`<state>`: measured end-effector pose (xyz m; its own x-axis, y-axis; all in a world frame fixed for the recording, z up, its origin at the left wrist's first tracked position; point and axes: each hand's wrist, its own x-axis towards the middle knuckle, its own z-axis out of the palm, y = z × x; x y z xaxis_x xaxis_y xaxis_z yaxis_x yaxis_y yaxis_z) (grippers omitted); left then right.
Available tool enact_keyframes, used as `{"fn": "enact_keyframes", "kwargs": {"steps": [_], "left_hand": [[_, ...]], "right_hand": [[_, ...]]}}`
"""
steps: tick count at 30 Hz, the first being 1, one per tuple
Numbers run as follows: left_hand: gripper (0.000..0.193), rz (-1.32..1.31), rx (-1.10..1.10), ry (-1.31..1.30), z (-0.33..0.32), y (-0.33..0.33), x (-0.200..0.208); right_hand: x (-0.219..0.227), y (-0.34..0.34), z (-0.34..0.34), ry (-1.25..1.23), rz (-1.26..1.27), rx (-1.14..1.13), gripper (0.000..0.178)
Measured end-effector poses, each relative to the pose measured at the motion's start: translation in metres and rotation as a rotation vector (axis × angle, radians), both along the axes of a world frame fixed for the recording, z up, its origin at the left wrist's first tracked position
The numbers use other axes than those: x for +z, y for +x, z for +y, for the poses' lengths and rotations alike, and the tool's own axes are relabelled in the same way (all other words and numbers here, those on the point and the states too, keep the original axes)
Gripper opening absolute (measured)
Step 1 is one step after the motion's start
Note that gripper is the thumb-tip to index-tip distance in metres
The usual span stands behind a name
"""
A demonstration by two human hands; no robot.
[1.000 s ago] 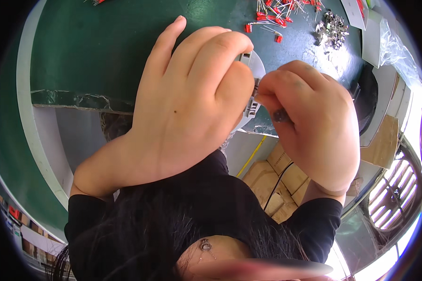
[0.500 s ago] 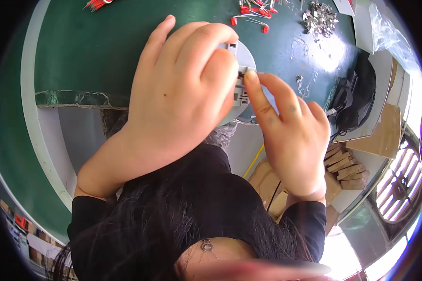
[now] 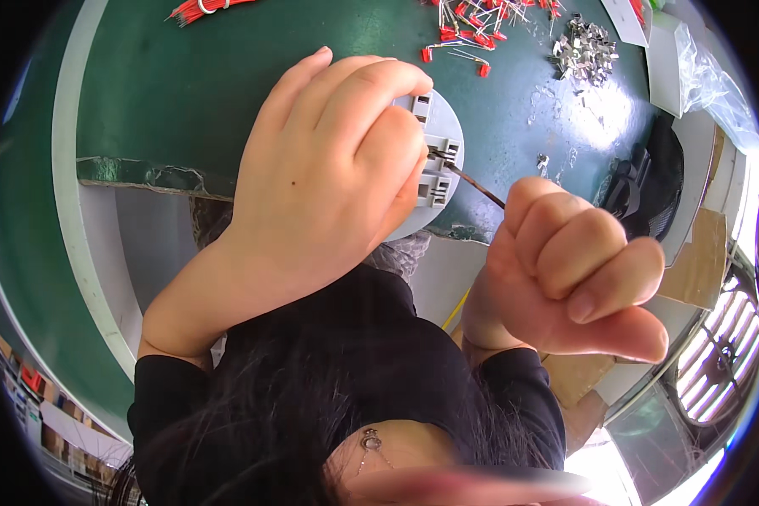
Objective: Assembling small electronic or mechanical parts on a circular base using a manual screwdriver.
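My left hand lies over a round light-grey plastic disc, its bent fingers gripping the left side. Raised rectangular blocks with slots and small metal pieces run along the uncovered part of the disc. My right hand is closed in a fist, thumb pointing out to the right, around a thin dark rod-shaped tool. The tip of that tool touches one of the slotted blocks. Its other end is hidden inside the fist. My left fingertips and the disc's left half cannot be seen clearly.
On the green table lie red two-legged components, a heap of small metal clips and a bundle of red wires. A black mesh bag sits at the right, beside clear plastic film.
My right hand has drawn away from the disc, down and to the right, and turned into a fist holding the thin tool, now visible. My left hand keeps its grip.
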<state>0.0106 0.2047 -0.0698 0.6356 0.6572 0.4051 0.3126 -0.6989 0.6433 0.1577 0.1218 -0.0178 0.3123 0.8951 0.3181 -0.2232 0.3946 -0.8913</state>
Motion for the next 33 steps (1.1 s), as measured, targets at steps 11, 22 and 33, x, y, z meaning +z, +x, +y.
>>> {"fn": "enact_keyframes", "kwargs": {"steps": [11, 22, 33], "left_hand": [[0.074, 0.326, -0.142, -0.132, -0.006, -0.022, 0.032], [0.091, 0.321, -0.173, -0.095, -0.007, -0.016, 0.021], [0.094, 0.268, -0.160, -0.046, -0.004, -0.030, 0.016]], "right_hand": [[-0.011, -0.012, 0.012, 0.039, -0.258, -0.092, 0.054], [-0.012, 0.007, 0.020, 0.124, -0.164, -0.004, 0.054], [-0.007, 0.000, 0.046, -0.207, -0.221, -0.004, 0.057]]}}
